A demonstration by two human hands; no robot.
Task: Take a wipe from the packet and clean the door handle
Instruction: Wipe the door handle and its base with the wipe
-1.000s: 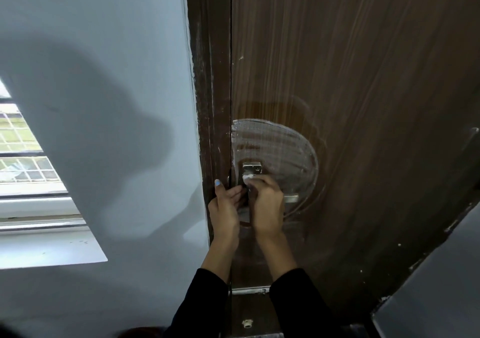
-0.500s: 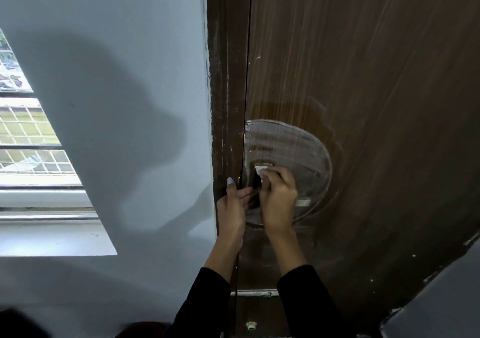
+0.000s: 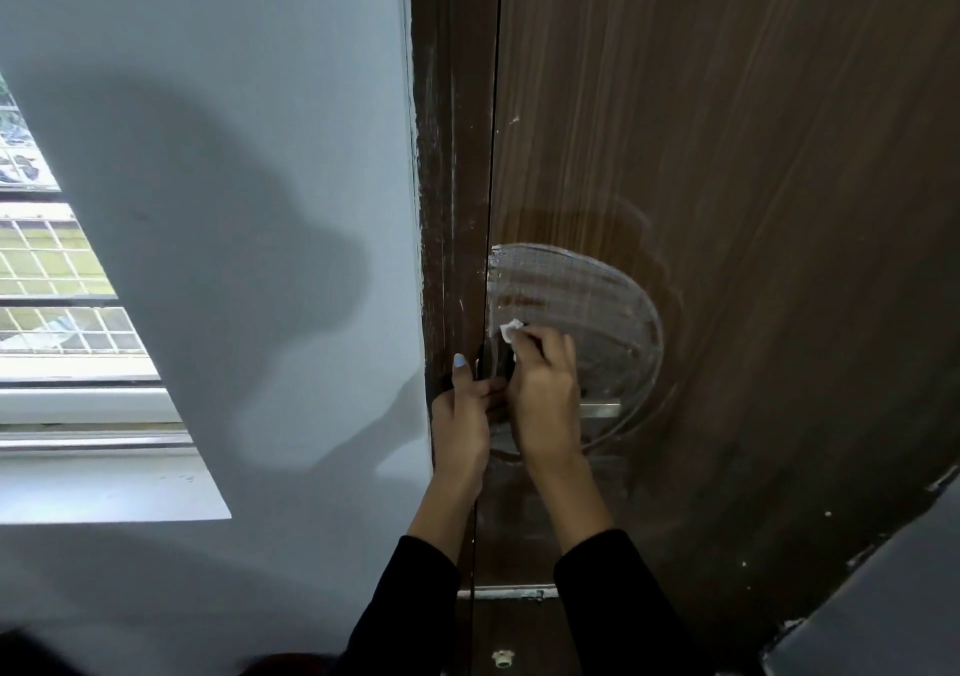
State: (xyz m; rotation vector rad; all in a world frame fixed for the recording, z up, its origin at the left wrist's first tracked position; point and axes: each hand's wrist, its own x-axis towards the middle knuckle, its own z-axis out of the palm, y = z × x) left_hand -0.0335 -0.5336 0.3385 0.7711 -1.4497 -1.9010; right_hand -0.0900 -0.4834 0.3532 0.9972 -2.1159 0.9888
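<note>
A small white wipe (image 3: 510, 330) is pinched in the fingertips of my right hand (image 3: 545, 395) and pressed against the brown wooden door (image 3: 727, 156) at the top of the handle plate. Only the tip of the metal door handle (image 3: 602, 409) shows, to the right of that hand; the rest is hidden behind it. My left hand (image 3: 462, 415) rests at the door's edge next to the frame, fingers curled toward the lock area; what it holds, if anything, is hidden. A round patch of wet streaks (image 3: 587, 301) surrounds the handle. The wipe packet is not in view.
The dark brown door frame (image 3: 452, 156) runs up beside a pale blue wall (image 3: 234, 156). A window (image 3: 57, 286) with a white sill lies at the left. A grey surface (image 3: 883, 597) cuts across the lower right corner. A metal strip (image 3: 511, 594) crosses the door low down.
My right hand has slid the wipe upward along the handle plate, which it now covers. The camera view shifted slightly left. My left hand stays at the door edge.
</note>
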